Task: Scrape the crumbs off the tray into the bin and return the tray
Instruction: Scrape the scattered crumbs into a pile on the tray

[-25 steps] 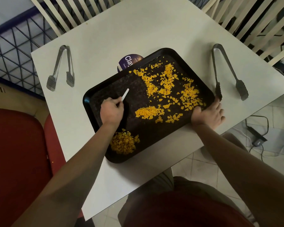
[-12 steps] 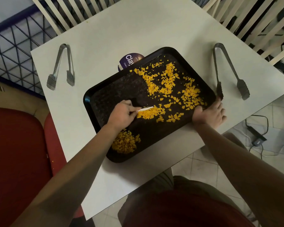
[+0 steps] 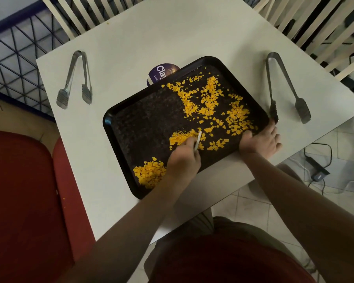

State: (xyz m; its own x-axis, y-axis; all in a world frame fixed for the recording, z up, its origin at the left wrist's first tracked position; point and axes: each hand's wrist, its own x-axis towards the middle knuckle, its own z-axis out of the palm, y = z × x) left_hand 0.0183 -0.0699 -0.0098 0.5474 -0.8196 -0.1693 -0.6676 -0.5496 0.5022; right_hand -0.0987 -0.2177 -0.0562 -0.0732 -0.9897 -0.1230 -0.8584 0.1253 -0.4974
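A black tray (image 3: 143, 119) lies skewed on the white table (image 3: 151, 41). Yellow crumbs (image 3: 208, 99) are scattered over its far right half, and a heap of them (image 3: 150, 173) sits in the near left corner. My left hand (image 3: 183, 161) grips a small white scraper (image 3: 198, 140) whose tip stands among a patch of crumbs in the tray's middle. My right hand (image 3: 260, 140) rests on the tray's right near corner, thumb on the rim and fingers spread on the table.
Metal tongs (image 3: 76, 80) lie at the table's left, another pair of tongs (image 3: 284, 86) at its right, touching the tray's corner. A purple label (image 3: 161, 73) peeks from under the tray's far edge. Red seat (image 3: 29, 201) to the left, cables (image 3: 318, 170) on the floor right.
My left hand carried the scraper from the tray's left side rightward into the middle crumbs and is now drawn nearer to me. The right hand and tray stayed put.
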